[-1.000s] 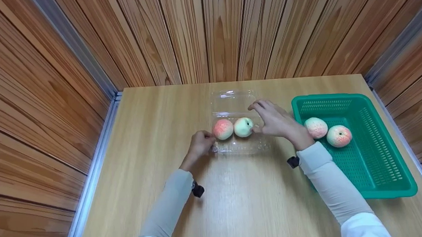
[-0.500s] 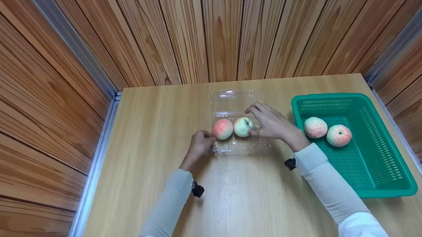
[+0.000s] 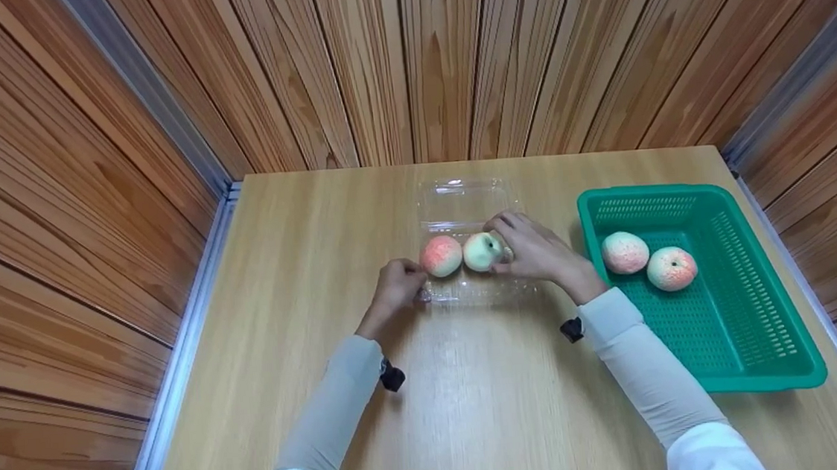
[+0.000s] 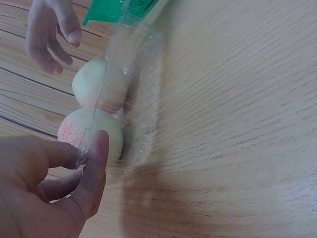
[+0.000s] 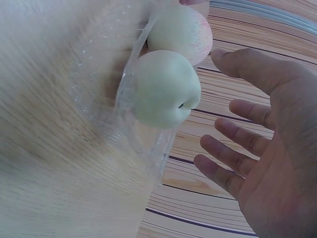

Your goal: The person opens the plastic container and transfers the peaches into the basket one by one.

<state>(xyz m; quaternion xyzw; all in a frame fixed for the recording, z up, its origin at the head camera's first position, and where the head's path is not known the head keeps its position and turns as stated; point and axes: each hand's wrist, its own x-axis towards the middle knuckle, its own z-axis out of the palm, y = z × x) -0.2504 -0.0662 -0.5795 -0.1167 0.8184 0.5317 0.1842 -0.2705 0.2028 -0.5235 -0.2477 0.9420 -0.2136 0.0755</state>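
Observation:
A clear plastic clamshell box (image 3: 471, 290) lies with its lid (image 3: 464, 203) folded back, and two peaches sit side by side in its base. The left one is a pink peach (image 3: 441, 256); the other is a pale peach (image 3: 481, 252) with its stem dimple facing the right hand. My left hand (image 3: 398, 285) pinches the box's left front rim between thumb and forefinger, plain in the left wrist view at the rim tab (image 4: 85, 146). Beside the pale peach hovers my right hand (image 3: 535, 250), fingers spread in a loose curve, a gap showing in the right wrist view.
On the right of the table (image 3: 314, 236) stands a green basket (image 3: 759, 298) holding two more peaches, one paler (image 3: 625, 252) and one redder (image 3: 672, 269). Wood-panelled walls (image 3: 450, 61) enclose the table at the back and sides.
My right hand has shifted a little left, closer over the pale peach. The left hand keeps its pinch on the box rim, and the peaches have hardly moved.

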